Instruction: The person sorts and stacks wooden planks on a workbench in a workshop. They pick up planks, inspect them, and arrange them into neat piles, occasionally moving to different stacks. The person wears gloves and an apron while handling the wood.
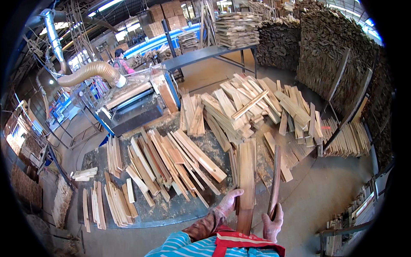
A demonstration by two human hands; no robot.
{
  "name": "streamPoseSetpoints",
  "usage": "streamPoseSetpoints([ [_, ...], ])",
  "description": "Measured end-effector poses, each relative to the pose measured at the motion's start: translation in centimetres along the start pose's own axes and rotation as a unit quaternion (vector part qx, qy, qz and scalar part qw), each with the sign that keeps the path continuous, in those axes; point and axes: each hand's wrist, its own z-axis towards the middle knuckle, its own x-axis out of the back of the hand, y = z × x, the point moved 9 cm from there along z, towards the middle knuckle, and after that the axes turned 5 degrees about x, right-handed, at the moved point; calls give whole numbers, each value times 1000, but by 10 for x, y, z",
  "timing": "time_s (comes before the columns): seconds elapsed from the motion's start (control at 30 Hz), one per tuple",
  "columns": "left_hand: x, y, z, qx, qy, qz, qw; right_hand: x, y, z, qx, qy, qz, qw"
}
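Observation:
My left hand (pixel 230 203), in a pale glove, is closed on the left edge of some wooden boards (pixel 246 175) held upright in front of me. At least two boards overlap there, a wide pale one over a darker one. On the right, my gloved right hand (pixel 272 221) grips a narrow, darker wooden strip (pixel 275 180) near its lower end. The strip stands nearly upright, apart from the boards. Just beyond my hands a dark worktable (pixel 171 216) carries sorted rows of wooden slats (pixel 158 165).
A large loose heap of boards (pixel 248 107) covers the table's far right. Behind the table stands a wood machine (pixel 132 107) with a ribbed hose (pixel 92 73). Tall stacks of wood (pixel 338 55) line the right. Another person (pixel 121 63) is farther back on the left.

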Motion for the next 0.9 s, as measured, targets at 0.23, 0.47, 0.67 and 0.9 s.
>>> streamPoseSetpoints([
  [0.23, -6, 9, -3, -20, 8, 9, 1000, -5, 11, 3, -23, -1, 97, 995],
  [0.47, -3, 12, -2, -41, 27, 2, 999, -2, -2, 6, -17, -5, 68, 998],
  [0.67, -5, 4, 1, 5, -4, -11, 1000, 0, -1, 11, 16, -7, 91, 996],
  [0.9, -15, 12, 4, -45, -8, 4, 999, -2, 14, 11, -2, -8, 134, 991],
])
